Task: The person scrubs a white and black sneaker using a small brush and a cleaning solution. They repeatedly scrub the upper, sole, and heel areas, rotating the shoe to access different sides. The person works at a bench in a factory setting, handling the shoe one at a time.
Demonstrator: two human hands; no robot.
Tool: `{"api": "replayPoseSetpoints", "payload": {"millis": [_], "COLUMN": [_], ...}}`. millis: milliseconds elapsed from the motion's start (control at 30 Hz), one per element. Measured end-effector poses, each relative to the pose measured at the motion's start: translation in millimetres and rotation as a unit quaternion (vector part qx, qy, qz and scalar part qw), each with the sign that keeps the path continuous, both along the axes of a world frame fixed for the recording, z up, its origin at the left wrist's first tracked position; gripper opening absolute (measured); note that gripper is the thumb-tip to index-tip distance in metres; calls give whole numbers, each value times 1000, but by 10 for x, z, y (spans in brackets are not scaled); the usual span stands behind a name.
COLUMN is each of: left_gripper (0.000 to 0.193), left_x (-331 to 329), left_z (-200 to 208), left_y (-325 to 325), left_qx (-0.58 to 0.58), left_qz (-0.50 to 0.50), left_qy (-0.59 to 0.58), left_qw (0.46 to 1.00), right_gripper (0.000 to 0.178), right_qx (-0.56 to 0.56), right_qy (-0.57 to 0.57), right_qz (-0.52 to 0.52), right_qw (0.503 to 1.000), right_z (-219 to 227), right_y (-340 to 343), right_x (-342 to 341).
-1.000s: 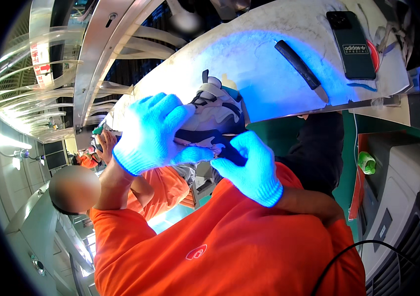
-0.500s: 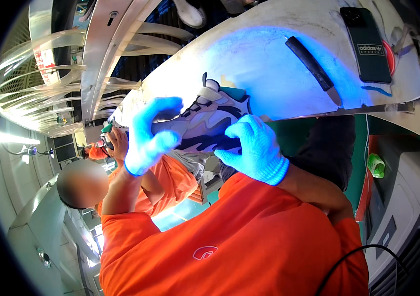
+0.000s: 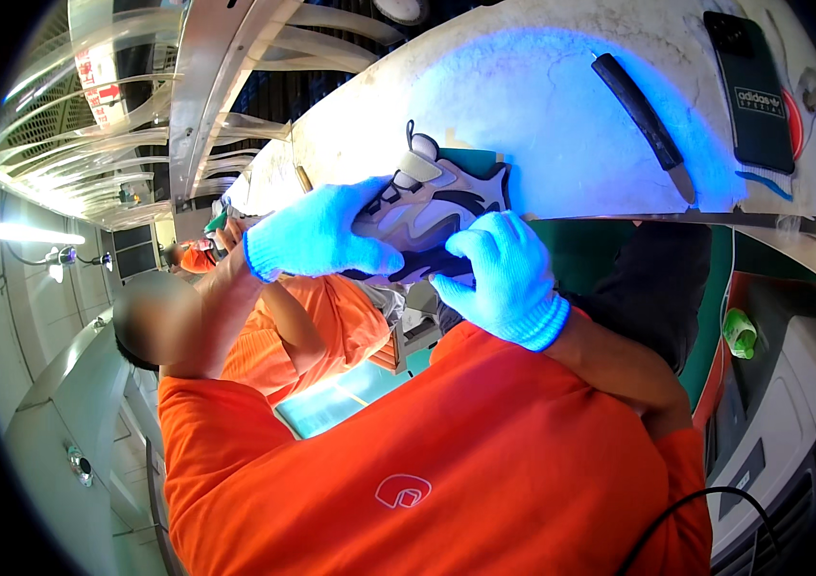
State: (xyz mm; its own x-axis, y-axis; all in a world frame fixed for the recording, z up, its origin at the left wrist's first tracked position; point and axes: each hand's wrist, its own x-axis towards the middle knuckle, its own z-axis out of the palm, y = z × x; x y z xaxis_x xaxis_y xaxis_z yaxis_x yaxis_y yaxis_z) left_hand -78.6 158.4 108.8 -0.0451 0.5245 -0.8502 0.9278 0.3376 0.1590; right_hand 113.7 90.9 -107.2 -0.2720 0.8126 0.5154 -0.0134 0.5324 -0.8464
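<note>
Evidently, the left hand grasps the grey shoe at its left end and the right hand pinches its near side; at the near edge of the worktop, it could drop if either grip slackens.

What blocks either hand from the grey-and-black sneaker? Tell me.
Nothing visible: the blue-lit knit-gloved left hand is on the toe end of the sneaker, the matching right hand at its near side. The long black-handled tool lies apart, to the right.
</note>
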Motion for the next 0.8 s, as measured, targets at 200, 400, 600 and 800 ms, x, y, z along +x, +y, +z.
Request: {"api": "replayPoseSetpoints", "payload": {"millis": [200, 400, 600, 800], "left_gripper": [91, 88, 92, 93], "left_x": [83, 125, 148, 119], "left_z": [-96, -99, -136, -198], "left_y": [-10, -14, -26, -12], "left_qx": [-1, 27, 3, 5], "left_qz": [-32, -57, -61, -75], "left_qy": [69, 78, 94, 107], "left_qw": [997, 995, 994, 991], "right_gripper": [56, 55, 54, 50], "right_qx": [9, 5, 0, -3], "right_qy": [-6, 4, -1, -12], "right_qz": [-3, -10, -7, -13], "right_qw": [1000, 1000, 1000, 1000], "right_z": [9, -18, -13, 12], "right_y": [-11, -19, -38, -22], "right_x": [-9, -57, -64, -75]}}
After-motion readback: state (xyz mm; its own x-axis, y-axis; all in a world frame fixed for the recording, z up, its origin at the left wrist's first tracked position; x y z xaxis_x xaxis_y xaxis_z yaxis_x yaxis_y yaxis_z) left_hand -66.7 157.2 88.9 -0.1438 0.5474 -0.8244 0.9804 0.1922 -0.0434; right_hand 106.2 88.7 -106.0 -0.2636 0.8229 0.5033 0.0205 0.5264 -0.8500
